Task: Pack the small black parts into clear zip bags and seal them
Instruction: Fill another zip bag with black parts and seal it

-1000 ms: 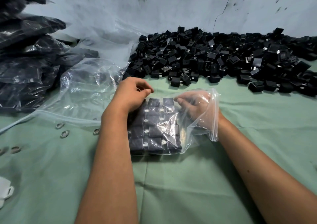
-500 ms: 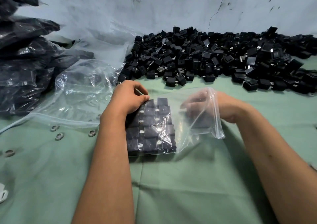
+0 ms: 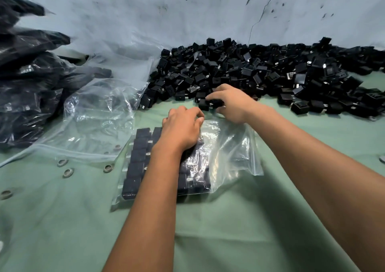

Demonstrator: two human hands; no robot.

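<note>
head | left hand (image 3: 180, 129) on zip bag (image 3: 233, 155) | right hand (image 3: 231, 103) grips black parts (image 3: 210, 103)

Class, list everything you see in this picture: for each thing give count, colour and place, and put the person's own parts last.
loose parts: a large heap, black, far side by the wall
zip bag: one, clear, centre, part-filled with rows of black parts
empty bags: a loose pile, clear, left of centre
packed bags: a stack, dark, far left
rings: several, grey metal, on the cloth at left
cloth: one, green, covering the table
left hand: resting on the zip bag
right hand: gripping black parts at the heap's edge
</note>
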